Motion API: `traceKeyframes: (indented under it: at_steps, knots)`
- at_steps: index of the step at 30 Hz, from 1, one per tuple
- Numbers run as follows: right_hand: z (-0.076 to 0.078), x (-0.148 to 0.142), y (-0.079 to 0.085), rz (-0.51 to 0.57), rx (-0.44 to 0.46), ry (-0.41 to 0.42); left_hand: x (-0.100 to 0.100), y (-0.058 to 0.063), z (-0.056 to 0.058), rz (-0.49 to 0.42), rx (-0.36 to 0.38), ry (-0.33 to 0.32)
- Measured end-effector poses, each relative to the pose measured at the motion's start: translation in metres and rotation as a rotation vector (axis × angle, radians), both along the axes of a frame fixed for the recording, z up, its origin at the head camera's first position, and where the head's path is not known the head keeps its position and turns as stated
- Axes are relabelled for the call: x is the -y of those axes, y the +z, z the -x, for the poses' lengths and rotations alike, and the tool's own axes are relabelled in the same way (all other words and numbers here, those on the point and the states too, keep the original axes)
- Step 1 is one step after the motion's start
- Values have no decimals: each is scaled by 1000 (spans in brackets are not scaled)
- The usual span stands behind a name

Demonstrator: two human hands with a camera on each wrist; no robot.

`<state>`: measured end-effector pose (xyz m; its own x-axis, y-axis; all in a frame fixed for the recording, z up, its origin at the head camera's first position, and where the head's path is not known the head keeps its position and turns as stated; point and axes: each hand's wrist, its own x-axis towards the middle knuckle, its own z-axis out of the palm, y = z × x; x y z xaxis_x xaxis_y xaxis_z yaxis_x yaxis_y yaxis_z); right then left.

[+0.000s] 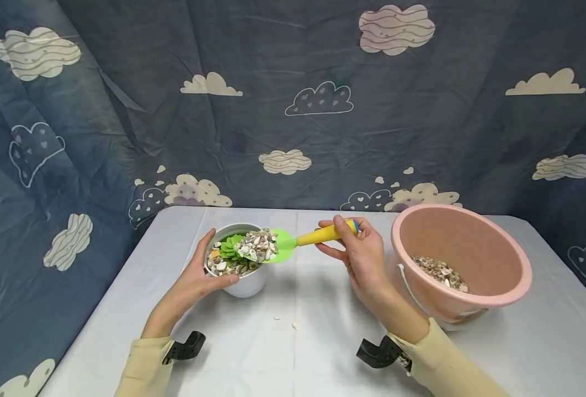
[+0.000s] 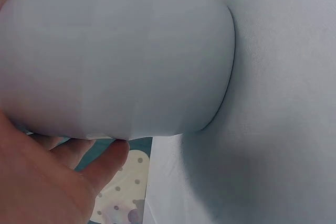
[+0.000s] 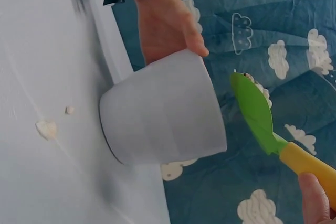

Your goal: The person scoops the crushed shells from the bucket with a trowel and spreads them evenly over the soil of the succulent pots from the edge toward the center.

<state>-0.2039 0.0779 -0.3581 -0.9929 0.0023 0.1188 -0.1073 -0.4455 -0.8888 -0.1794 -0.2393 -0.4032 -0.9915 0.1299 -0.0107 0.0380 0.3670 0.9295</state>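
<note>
A white flowerpot (image 1: 246, 286) stands on the table with a green succulent (image 1: 230, 246) and small pebbles inside. My left hand (image 1: 197, 281) grips it from the left, thumb across the front near the rim, fingers round the far side. In the left wrist view the pot wall (image 2: 121, 56) fills much of the picture. A toy trowel with a green blade (image 3: 255, 109) and yellow handle is held by my right hand (image 1: 365, 256), thumb on top of the handle. Its blade, heaped with pebbles (image 1: 260, 246), overlaps the pot's right rim in the head view; from the right wrist it shows above the rim.
A pink bucket (image 1: 459, 220) with a white handle stands on the right, pebbles (image 1: 440, 272) at its bottom. Two stray bits, one a pale pebble (image 3: 46, 129), lie on the white-covered table (image 1: 293, 364). A dark cloud-patterned curtain (image 1: 253, 132) hangs behind.
</note>
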Motion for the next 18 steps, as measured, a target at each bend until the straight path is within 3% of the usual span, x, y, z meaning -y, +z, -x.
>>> traceKeyframes:
  at_steps: [18]
  knots:
    - [19, 31, -12, 63, -1, -3, 0, -3, 5, -45, 11, 6]
